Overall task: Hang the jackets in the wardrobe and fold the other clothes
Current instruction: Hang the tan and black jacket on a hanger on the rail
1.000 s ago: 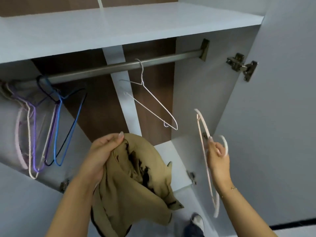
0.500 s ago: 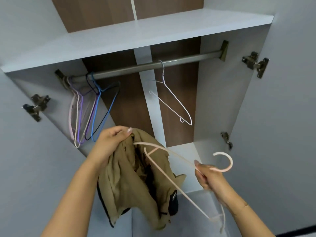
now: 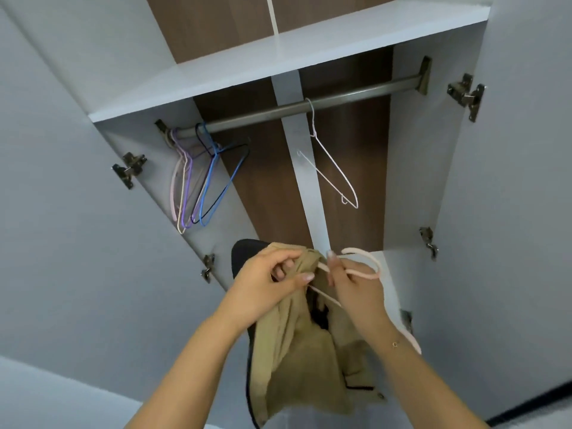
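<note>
**Threading the pink hanger into the tan jacket**

While the rail (image 3: 309, 103) waits above us, we work just below it, in front of the open wardrobe (image 3: 278, 54). Our left hand (image 3: 266, 283) is closed around the bunched collar end of the tan jacket (image 3: 297, 360), fingers and thumb curled into the cloth. Our right hand (image 3: 353, 286) pinches the neck of the pink hanger (image 3: 365, 264), its hook curling up beside our fingers and one arm of it slipping into the jacket's opening.

We judge the jacket soft and limp: it droops in loose folds below our hands, so it will not hold its own shape and wants gripping at the collar or shoulder seam, where the fabric is thickest. It looks like a matte woven cloth with a dark lining, and light enough for one hand. The hanger looks thin and stiff, with a smooth or lightly coated surface; cloth may slide off it, so each shoulder needs seating fully.

On the rail, a bare white wire hanger (image 3: 331, 168) hangs near the middle, and a cluster of coloured hangers (image 3: 201, 181) is pushed to its left end. Metal hinges (image 3: 465, 94) sit on the door to the right of the rail.
</note>
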